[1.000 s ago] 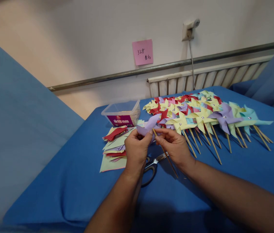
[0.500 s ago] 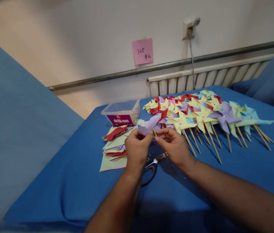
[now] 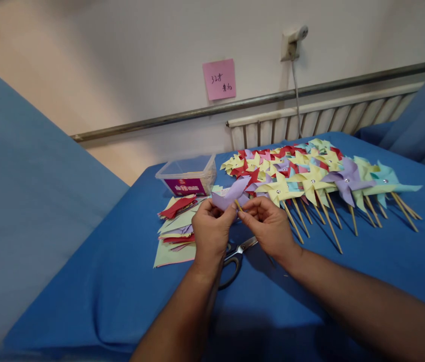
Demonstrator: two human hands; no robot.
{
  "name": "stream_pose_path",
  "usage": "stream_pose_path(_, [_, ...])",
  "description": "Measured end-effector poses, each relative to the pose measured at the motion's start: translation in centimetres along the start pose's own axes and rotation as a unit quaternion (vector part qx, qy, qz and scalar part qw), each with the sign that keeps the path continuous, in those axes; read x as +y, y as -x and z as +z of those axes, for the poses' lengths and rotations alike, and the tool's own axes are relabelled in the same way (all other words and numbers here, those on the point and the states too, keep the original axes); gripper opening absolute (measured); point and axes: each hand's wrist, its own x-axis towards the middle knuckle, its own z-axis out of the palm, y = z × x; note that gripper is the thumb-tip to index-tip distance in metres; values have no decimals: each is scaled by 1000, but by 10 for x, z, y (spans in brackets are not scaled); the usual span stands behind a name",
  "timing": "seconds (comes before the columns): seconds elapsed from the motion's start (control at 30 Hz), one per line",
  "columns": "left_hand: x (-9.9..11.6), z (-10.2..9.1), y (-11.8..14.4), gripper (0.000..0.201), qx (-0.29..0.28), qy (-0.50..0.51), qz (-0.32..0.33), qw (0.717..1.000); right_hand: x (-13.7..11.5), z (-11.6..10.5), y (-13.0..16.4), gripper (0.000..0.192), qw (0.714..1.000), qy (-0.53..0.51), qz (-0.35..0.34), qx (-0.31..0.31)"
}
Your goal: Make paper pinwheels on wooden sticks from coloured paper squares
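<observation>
Nearest me, scissors (image 3: 235, 254) lie on the blue cloth (image 3: 122, 281) under my wrists. Above them my left hand (image 3: 212, 232) pinches the purple paper pinwheel (image 3: 231, 195), closed on its folds; my right hand (image 3: 271, 227) grips the wooden stick (image 3: 238, 204) near its top. The paper looks light and crushable, best held at its centre. Beyond lie cut paper squares (image 3: 177, 226), a plastic tub (image 3: 188, 175) and rows of finished pinwheels (image 3: 310, 176).

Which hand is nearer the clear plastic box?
Left. The left hand sits just in front of the clear plastic box, slightly to its right; the right hand is farther right, by the pinwheels.
</observation>
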Motion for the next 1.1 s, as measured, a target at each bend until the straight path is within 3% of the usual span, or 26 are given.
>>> stream_pose_path(0.57, [1, 4, 1, 34, -22, 75, -32, 996, -1, -1, 0, 18, 997, 72, -13, 17])
stream_pose_path(1.1, [-3, 3, -2, 35, -22, 81, -45, 995, 0, -2, 2, 13, 991, 125, -47, -12])
